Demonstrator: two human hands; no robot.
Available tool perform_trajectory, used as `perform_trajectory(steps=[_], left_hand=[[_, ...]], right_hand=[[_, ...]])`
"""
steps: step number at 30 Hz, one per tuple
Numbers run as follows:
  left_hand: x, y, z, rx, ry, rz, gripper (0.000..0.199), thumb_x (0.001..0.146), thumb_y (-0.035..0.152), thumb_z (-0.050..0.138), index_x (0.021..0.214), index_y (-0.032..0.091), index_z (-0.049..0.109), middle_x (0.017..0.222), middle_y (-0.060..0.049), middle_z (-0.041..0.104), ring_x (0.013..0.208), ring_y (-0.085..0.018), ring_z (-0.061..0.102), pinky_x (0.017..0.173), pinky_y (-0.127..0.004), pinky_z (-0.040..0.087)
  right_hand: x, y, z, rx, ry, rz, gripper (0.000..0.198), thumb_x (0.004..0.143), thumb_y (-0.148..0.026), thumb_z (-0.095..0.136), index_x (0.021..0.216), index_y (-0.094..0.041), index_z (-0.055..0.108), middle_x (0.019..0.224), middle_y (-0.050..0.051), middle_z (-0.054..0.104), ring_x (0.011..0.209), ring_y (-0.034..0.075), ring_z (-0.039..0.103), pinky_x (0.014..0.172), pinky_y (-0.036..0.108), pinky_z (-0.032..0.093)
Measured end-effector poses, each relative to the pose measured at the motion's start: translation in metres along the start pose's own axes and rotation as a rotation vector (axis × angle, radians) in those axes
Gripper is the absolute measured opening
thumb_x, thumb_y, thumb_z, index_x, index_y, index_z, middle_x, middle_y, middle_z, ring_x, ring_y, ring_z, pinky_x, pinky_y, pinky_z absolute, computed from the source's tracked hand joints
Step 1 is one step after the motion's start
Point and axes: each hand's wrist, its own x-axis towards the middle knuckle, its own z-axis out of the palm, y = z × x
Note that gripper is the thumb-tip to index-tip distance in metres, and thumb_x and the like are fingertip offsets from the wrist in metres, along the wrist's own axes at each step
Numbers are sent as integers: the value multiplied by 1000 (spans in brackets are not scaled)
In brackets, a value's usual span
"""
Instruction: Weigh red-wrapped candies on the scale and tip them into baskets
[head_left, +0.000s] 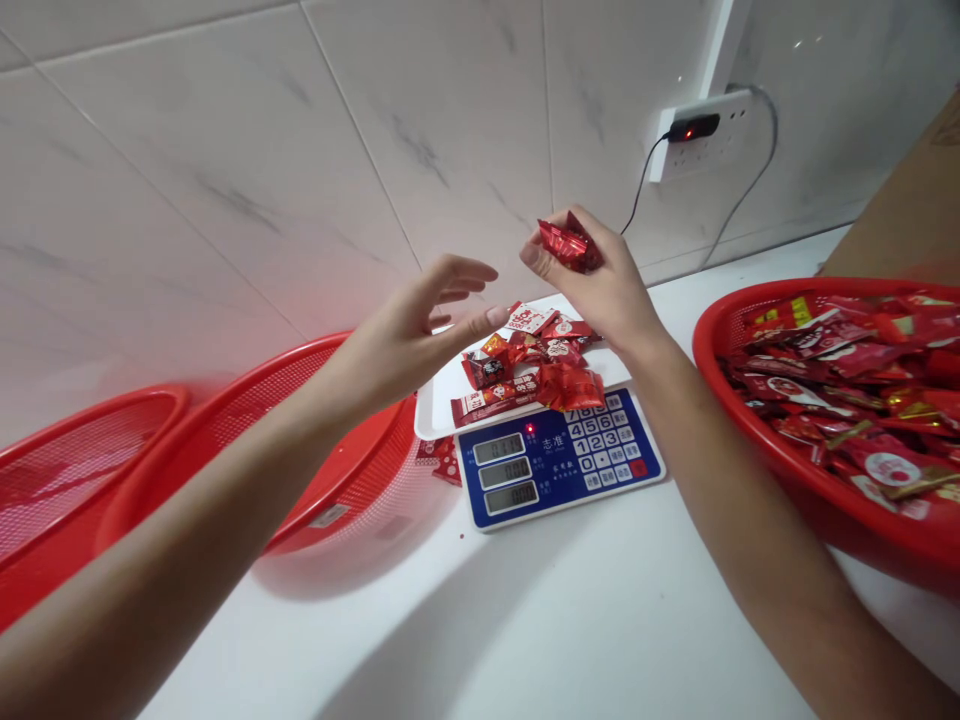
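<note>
My right hand is closed around red wrapped candies, held above the back of a digital scale. Over the left side of the scale's white tray, my left hand hangs with its fingers apart and nothing in it. A small pile of red wrapped candies lies on the tray, among them a long bar at the front edge. Lit digits show on the scale's top display; the small print is hard to read.
To the right stands a red basket heaped with wrapped candies. Two red mesh baskets stand at the left. Behind is a tiled wall with a socket and cables; a cardboard box is at the far right.
</note>
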Motion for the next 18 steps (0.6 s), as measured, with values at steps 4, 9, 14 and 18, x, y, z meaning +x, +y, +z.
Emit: perform_trajectory(steps=[4,9,14,18], left_hand=[[0,-1,0,-13,-5,-9,51,86,61,65,122,24,60,135,-9,62,131,-28,54,113,-47,43],[-1,-3,2,-15,-15,-12,51,87,60,64,122,23,60,134,-10,62,130,-27,55,113,-47,43],[-2,-5,1,-7,-48,-14,53,88,61,63,123,22,59,136,-11,61,132,-28,53,114,-47,42],[-3,-5,1,-1,-58,-26,52,88,61,62,123,23,59,137,-10,61,131,-28,54,112,-46,44]], right_hand=[[0,1,1,12,-4,-16,36,86,-58,68,91,-24,56,94,1,64,97,20,62,100,44,53],[0,1,2,0,0,-10,39,86,-62,67,91,-25,56,94,0,65,95,20,63,99,44,54],[-1,1,2,-14,-9,-16,38,87,-61,66,92,-24,59,94,1,66,94,20,64,100,45,54],[-1,1,2,-8,-19,-32,36,88,-59,66,91,-24,59,93,1,65,93,21,64,99,45,54]])
